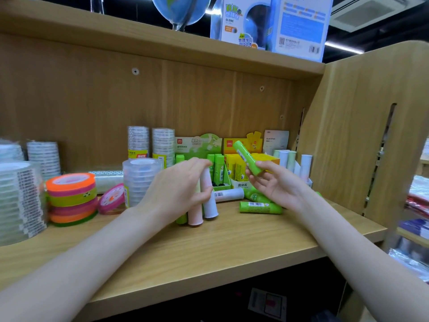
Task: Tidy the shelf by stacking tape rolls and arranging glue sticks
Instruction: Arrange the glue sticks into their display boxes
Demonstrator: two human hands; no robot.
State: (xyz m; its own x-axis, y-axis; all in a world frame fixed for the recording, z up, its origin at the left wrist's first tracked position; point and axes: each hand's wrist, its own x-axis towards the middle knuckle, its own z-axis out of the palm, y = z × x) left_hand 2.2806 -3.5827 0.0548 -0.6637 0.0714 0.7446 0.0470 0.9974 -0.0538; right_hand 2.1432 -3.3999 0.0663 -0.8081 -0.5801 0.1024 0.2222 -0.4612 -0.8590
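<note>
At frame centre, the left hand (178,189) grips a bundle of glue sticks (204,201) standing on the shelf (232,242); the right hand (276,184) pinches a green glue stick (247,157) above it. Tape rolls (72,196) sit at left.

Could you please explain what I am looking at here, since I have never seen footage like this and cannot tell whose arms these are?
There is no machine: one camera worn on a person's head looks down at their own bare hands. The left hand grips a bunch of upright glue sticks, pink, white and green. The right hand holds one green glue stick, tilted. On the wooden shelf lie more green glue sticks and a white one. Display boxes stand behind; a stack of coloured tape rolls and clear tape sit left.
</note>
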